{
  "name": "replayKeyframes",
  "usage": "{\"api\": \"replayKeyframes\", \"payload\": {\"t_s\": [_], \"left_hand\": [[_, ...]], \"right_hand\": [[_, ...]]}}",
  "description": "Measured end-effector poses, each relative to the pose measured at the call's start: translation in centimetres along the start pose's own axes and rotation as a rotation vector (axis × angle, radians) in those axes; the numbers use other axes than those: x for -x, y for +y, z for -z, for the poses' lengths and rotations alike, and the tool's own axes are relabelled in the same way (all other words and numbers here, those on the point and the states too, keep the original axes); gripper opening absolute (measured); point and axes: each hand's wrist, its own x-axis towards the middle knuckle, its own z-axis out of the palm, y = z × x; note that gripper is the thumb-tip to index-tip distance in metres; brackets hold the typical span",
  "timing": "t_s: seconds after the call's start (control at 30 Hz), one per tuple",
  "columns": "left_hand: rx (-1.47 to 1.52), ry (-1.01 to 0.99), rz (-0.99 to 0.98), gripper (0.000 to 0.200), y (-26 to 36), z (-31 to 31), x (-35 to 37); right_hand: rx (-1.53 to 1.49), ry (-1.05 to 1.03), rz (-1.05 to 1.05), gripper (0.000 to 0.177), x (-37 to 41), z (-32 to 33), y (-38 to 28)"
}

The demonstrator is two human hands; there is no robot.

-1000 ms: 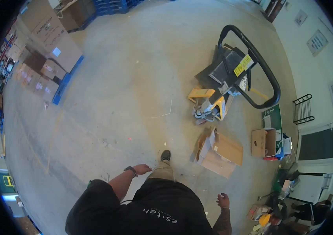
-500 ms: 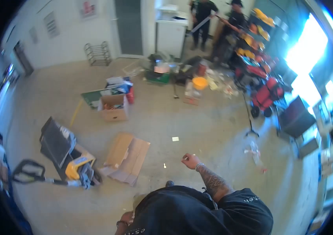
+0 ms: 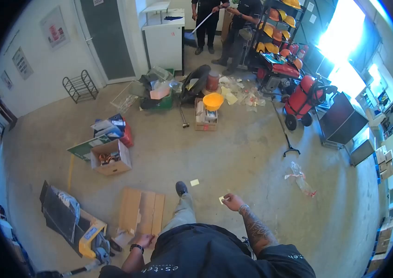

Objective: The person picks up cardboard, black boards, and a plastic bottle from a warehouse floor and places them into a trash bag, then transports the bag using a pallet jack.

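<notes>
My right hand (image 3: 233,201) is stretched out in front of my body, its fingers pinched on a small pale yellow paper (image 3: 222,200). Another yellow paper (image 3: 194,182) lies on the floor, up and left of that hand, near my shoe (image 3: 181,188). Low on the left, beside my body, my left hand (image 3: 145,240) has its fingers curled in; whether anything is inside is too small to tell. It appears over the lower edge of an opened flat cardboard box (image 3: 142,211).
Two people (image 3: 205,21) stand at the back, one with a broom. A cardboard box (image 3: 112,157) and green board are left. An orange bowl (image 3: 213,101) sits on a box. Right are a red wheeled cylinder (image 3: 300,95), a pole and plastic. A yellow-grey machine (image 3: 92,236) lies lower left.
The view has turned and shifted. My foot has come into sight in front of me, and my left hand now shows more fully. A paper has become visible at my right hand's fingertips.
</notes>
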Motion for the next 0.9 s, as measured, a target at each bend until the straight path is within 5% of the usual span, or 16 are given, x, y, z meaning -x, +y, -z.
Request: {"api": "replayKeyframes", "payload": {"t_s": [0.03, 0.1, 0.13, 0.3, 0.37, 0.53, 0.67, 0.8, 0.87, 0.9], "left_hand": [[-0.005, -0.004, -0.005, 0.029, 0.3, 0.9, -1.7], [-0.800, 0.117, -0.748, 0.032, 1.2, 3.7, -6.3], [-0.803, 0.119, -0.759, 0.032, 2.4, 5.1, -7.4], [-0.076, 0.098, -0.054, 0.038, 20.7, 15.2, -7.7], [0.014, 0.290, -0.137, 0.039, 25.3, 19.4, -11.2], [-0.103, 0.272, -0.401, 0.046, 40.5, 27.8, -21.5], [-0.148, 0.213, -0.488, 0.056, 57.0, 30.6, -30.5], [-0.138, 0.283, -0.581, 0.058, 67.0, 29.8, -38.5], [-0.663, 0.998, -0.895, 0.049, 71.7, 29.1, -42.5], [-0.668, 0.978, -0.892, 0.049, 74.2, 29.3, -43.4]], "right_hand": [[0.022, 0.008, 0.010, 0.047, -2.0, 0.6, -0.7], [0.031, 0.071, 0.016, 0.047, -5.8, 2.3, -1.5], [0.041, 0.114, 0.018, 0.047, -7.3, 2.9, -1.4], [0.046, 0.116, -0.163, 0.046, -13.7, 7.6, -2.4], [-0.024, 0.103, -0.216, 0.044, -16.4, 9.8, -3.6], [-0.024, 0.183, -0.294, 0.042, -23.8, 11.9, -2.1], [0.078, 0.204, -0.237, 0.041, -30.4, 14.5, -3.0], [-0.217, 0.247, -0.318, 0.038, -37.0, 17.6, -4.5], [-0.256, 0.256, -0.333, 0.037, -39.4, 19.9, -6.4], [-0.261, 0.272, -0.322, 0.038, -40.0, 20.6, -7.3]]}}
